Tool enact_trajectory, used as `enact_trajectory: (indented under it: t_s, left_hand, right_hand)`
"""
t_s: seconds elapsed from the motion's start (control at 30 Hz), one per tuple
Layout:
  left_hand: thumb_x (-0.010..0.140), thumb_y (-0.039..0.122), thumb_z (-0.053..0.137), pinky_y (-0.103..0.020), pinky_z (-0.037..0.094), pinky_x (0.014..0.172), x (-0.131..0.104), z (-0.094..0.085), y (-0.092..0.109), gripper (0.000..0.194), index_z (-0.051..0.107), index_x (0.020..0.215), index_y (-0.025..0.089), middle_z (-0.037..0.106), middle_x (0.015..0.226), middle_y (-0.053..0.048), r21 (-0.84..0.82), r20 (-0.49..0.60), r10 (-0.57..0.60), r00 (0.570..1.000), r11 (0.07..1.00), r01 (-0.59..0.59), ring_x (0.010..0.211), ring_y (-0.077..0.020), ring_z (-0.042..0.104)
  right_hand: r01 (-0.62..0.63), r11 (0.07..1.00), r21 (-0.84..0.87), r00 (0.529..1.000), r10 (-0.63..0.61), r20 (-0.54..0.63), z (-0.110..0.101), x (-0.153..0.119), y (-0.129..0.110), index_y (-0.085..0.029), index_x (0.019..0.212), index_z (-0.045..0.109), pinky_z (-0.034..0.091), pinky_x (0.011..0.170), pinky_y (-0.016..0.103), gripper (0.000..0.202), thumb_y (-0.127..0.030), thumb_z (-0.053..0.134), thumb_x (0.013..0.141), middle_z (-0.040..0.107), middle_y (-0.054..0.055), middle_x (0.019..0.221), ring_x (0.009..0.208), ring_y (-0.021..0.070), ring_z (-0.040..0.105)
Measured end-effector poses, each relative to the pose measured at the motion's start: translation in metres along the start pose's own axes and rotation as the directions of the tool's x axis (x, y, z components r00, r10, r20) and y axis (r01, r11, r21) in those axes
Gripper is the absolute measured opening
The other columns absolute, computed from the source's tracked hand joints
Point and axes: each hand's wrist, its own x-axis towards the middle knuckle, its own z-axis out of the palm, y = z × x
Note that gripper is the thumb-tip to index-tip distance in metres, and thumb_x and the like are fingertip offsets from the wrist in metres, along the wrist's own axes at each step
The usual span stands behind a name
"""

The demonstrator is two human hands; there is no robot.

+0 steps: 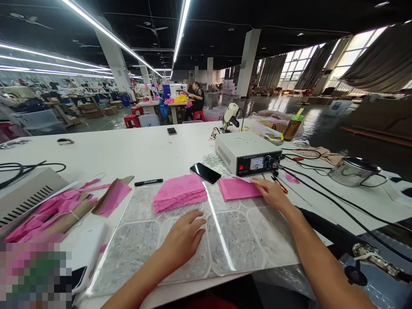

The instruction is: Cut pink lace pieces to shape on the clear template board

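Observation:
My left hand [185, 237] is held low over the clear-topped grey marbled mat [236, 240], fingers loosely spread and holding nothing. Just beyond it lies a thick stack of pink fabric pieces [180, 192] with scalloped edges. At the right, my right hand [270, 192] has its fingers together on the right end of a flat, straight-edged pile of pink fabric [238, 189]. What its fingertips grip there is partly hidden. Between and behind the two pink piles rests a black phone [205, 172]. A black marker [148, 182] lies left of the scalloped stack.
A grey control box [247, 151] with a dial stands behind the flat pile, its black cables [334, 189] running right. A glass pot [354, 171] sits far right. Pink strips and a cardboard roll [71, 216] lie left, near a white case [86, 244]. Another person [197, 98] sits farther back.

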Motion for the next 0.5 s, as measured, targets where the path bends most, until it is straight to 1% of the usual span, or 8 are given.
enact_trajectory:
  t_s: [0.07, 0.13, 0.23, 0.3, 0.37, 0.43, 0.47, 0.5]
  left_hand:
    - [0.091, 0.019, 0.049, -0.041, 0.054, 0.094, 0.011, -0.002, 0.003, 0.025, 0.062, 0.113, 0.021, 0.061, 0.127, -0.010, -0.044, -0.066, -0.034, 0.997, 0.999, 0.031, 0.116, -0.0235, 0.060]
    - [0.094, 0.025, 0.048, -0.042, 0.052, 0.097, 0.017, -0.007, 0.012, 0.033, 0.054, 0.126, 0.021, 0.053, 0.135, -0.012, -0.056, -0.183, -0.079, 0.980, 0.996, 0.070, 0.123, -0.0237, 0.054]
    - [0.090, 0.037, 0.057, -0.051, 0.040, 0.107, 0.021, -0.016, 0.032, 0.056, 0.041, 0.139, 0.016, 0.041, 0.145, -0.019, 0.052, -0.298, -0.051, 0.953, 0.996, 0.069, 0.137, -0.0311, 0.037]
    - [0.082, 0.040, 0.066, -0.055, 0.037, 0.107, 0.024, -0.019, 0.044, 0.066, 0.042, 0.139, 0.014, 0.041, 0.145, -0.021, 0.115, -0.213, -0.027, 0.977, 0.992, 0.052, 0.136, -0.0361, 0.037]
    - [0.083, 0.030, 0.065, -0.052, 0.044, 0.101, 0.024, -0.017, 0.048, 0.055, 0.049, 0.134, 0.016, 0.056, 0.131, -0.018, 0.052, -0.099, -0.113, 0.989, 0.992, 0.119, 0.122, -0.0335, 0.053]
    - [0.084, 0.021, 0.059, -0.044, 0.051, 0.091, 0.020, -0.014, 0.038, 0.038, 0.060, 0.122, 0.019, 0.071, 0.104, -0.011, -0.217, -0.097, -0.340, 0.935, 0.924, 0.314, 0.097, -0.0263, 0.066]
    - [0.083, 0.021, 0.058, -0.040, 0.053, 0.086, 0.015, -0.014, 0.029, 0.031, 0.065, 0.113, 0.020, 0.073, 0.092, -0.007, -0.393, -0.121, -0.474, 0.872, 0.830, 0.396, 0.086, -0.0233, 0.068]
    - [0.080, 0.024, 0.060, -0.036, 0.053, 0.081, 0.009, -0.014, 0.017, 0.023, 0.069, 0.101, 0.019, 0.073, 0.084, -0.005, -0.582, -0.152, -0.616, 0.773, 0.688, 0.434, 0.079, -0.0216, 0.068]
  right_hand:
    - [0.020, 1.000, -0.007, 0.996, -0.020, -0.089, -0.007, 0.004, -0.013, -0.022, 0.111, 0.069, 0.046, 0.102, 0.046, 0.038, -0.027, 0.037, 0.092, 0.070, 0.008, 0.117, 0.113, 0.0227, 0.063]
    - [0.104, 0.994, -0.021, 0.989, -0.105, -0.103, -0.015, 0.006, -0.034, -0.024, 0.108, 0.070, 0.042, 0.105, 0.048, 0.035, -0.026, 0.039, 0.092, 0.072, 0.007, 0.110, 0.106, 0.0223, 0.065]
    - [0.376, 0.925, -0.054, 0.926, -0.375, 0.032, -0.021, 0.009, -0.079, -0.029, 0.102, 0.072, 0.037, 0.107, 0.052, 0.031, -0.020, 0.045, 0.089, 0.074, 0.004, 0.089, 0.090, 0.0207, 0.066]
    - [0.513, 0.859, 0.004, 0.851, -0.509, 0.125, -0.020, 0.011, -0.113, -0.032, 0.100, 0.072, 0.034, 0.109, 0.053, 0.032, -0.018, 0.046, 0.088, 0.073, 0.003, 0.085, 0.087, 0.0198, 0.066]
    - [0.606, 0.790, 0.096, 0.766, -0.612, 0.199, -0.014, 0.014, -0.145, -0.034, 0.101, 0.071, 0.033, 0.111, 0.053, 0.034, -0.017, 0.044, 0.090, 0.072, 0.002, 0.084, 0.086, 0.0181, 0.065]
    - [0.649, 0.744, 0.157, 0.723, -0.668, 0.176, -0.006, 0.018, -0.170, -0.036, 0.102, 0.069, 0.031, 0.112, 0.055, 0.034, -0.017, 0.043, 0.090, 0.072, 0.002, 0.092, 0.098, 0.0194, 0.064]
    - [0.642, 0.748, 0.165, 0.741, -0.661, 0.114, 0.000, 0.019, -0.180, -0.036, 0.104, 0.069, 0.030, 0.113, 0.057, 0.034, -0.017, 0.044, 0.091, 0.072, 0.002, 0.099, 0.106, 0.0208, 0.062]
    - [0.615, 0.769, 0.173, 0.777, -0.628, 0.028, 0.005, 0.021, -0.189, -0.035, 0.106, 0.068, 0.030, 0.112, 0.058, 0.032, -0.018, 0.044, 0.091, 0.071, 0.003, 0.107, 0.114, 0.0223, 0.059]
